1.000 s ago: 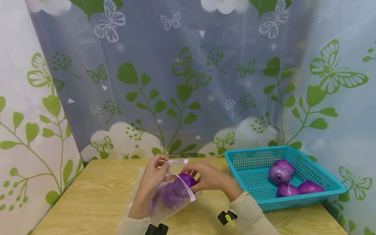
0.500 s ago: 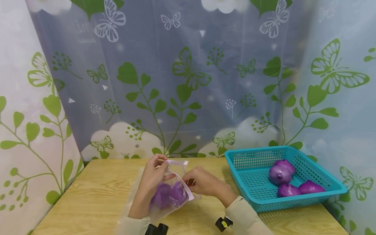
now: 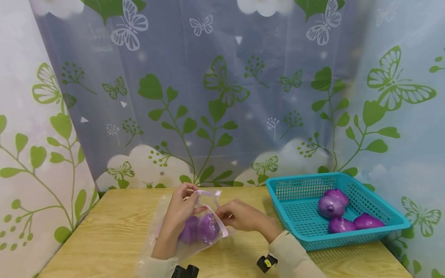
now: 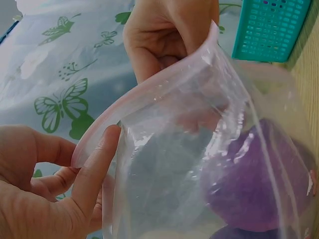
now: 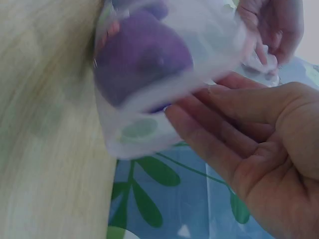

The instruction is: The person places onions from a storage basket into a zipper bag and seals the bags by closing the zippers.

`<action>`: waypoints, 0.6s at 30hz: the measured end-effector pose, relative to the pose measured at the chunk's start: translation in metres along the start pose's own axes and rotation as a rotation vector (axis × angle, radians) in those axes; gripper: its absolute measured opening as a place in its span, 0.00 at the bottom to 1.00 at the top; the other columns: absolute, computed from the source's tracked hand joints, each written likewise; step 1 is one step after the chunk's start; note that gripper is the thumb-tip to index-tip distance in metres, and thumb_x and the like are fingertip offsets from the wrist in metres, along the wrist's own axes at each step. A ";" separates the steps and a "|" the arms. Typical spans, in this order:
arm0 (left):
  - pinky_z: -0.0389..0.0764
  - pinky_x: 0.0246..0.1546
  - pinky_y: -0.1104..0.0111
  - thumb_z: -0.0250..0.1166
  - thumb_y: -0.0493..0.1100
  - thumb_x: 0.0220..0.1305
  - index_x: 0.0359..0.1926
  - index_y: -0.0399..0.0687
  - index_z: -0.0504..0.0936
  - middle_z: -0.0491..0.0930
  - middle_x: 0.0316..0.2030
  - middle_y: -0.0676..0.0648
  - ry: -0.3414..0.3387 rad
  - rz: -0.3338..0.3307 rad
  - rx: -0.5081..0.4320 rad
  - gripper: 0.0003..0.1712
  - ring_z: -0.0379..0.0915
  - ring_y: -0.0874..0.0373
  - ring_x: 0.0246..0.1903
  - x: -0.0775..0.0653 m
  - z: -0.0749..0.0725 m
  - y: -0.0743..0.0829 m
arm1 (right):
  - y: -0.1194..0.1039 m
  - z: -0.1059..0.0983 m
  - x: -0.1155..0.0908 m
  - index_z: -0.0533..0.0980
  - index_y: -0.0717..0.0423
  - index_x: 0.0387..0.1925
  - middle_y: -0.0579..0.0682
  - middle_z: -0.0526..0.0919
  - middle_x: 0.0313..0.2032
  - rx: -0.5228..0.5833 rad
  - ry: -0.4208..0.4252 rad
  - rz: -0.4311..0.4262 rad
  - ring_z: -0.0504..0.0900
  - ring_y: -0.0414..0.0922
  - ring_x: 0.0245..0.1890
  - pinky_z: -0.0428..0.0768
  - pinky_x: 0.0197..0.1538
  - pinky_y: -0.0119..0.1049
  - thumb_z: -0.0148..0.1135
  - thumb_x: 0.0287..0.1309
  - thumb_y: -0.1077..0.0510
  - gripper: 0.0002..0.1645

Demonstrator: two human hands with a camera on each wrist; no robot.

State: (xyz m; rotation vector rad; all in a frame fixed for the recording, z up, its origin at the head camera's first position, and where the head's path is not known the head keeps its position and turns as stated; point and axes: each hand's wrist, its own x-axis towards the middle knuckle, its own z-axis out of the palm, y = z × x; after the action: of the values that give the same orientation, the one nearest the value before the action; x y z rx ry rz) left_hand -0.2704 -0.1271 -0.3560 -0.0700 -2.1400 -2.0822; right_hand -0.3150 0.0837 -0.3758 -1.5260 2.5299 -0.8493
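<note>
A clear plastic zip bag [image 3: 174, 239] lies tilted on the wooden table [image 3: 104, 231], its mouth held open. Two purple onion-shaped toys [image 3: 199, 228] sit inside it. My left hand [image 3: 194, 200] pinches the left side of the bag's rim [image 4: 149, 99] between thumb [image 4: 94, 174] and fingers. My right hand [image 3: 222, 213] holds the opposite side of the rim, fingers against the plastic [image 5: 214, 114]. The right wrist view shows a purple toy [image 5: 142, 59] pressed against the bag wall. In the left wrist view a purple toy [image 4: 249, 189] lies low in the bag.
A teal mesh basket [image 3: 295, 185] stands at the table's right side with several more purple toys [image 3: 330, 206] in it. A butterfly-and-leaf curtain [image 3: 222, 96] hangs close behind the table. Bare table [image 3: 347, 262] shows in front of the basket.
A purple toy held at the bag's mouth by my right hand has dropped inside. That hand drew back to the rim, and the bag settled lower.
</note>
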 end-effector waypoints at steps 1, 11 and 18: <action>0.94 0.40 0.60 0.54 0.32 0.76 0.49 0.34 0.73 0.70 0.44 0.40 -0.002 0.003 -0.002 0.06 0.70 0.55 0.36 0.000 0.000 0.000 | 0.000 -0.003 -0.001 0.86 0.55 0.43 0.50 0.91 0.39 0.003 -0.001 0.014 0.87 0.35 0.38 0.86 0.41 0.20 0.64 0.66 0.69 0.10; 0.94 0.38 0.61 0.56 0.32 0.75 0.50 0.32 0.74 0.72 0.43 0.40 -0.012 -0.012 -0.011 0.07 0.76 0.52 0.37 0.000 0.002 0.000 | 0.007 -0.048 -0.025 0.82 0.61 0.53 0.59 0.89 0.46 -0.030 0.002 0.061 0.89 0.46 0.43 0.90 0.46 0.26 0.61 0.69 0.68 0.14; 0.94 0.38 0.61 0.56 0.33 0.76 0.51 0.33 0.74 0.72 0.44 0.39 -0.007 -0.015 -0.011 0.08 0.77 0.52 0.37 -0.001 0.001 0.000 | 0.029 -0.093 -0.053 0.82 0.57 0.55 0.52 0.88 0.49 -0.115 -0.040 0.228 0.88 0.45 0.46 0.90 0.49 0.34 0.62 0.70 0.65 0.15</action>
State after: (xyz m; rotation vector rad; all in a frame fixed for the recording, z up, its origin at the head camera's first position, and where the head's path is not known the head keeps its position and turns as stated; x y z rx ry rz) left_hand -0.2696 -0.1264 -0.3561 -0.0632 -2.1403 -2.1048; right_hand -0.3415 0.1774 -0.3232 -1.2339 2.6974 -0.6480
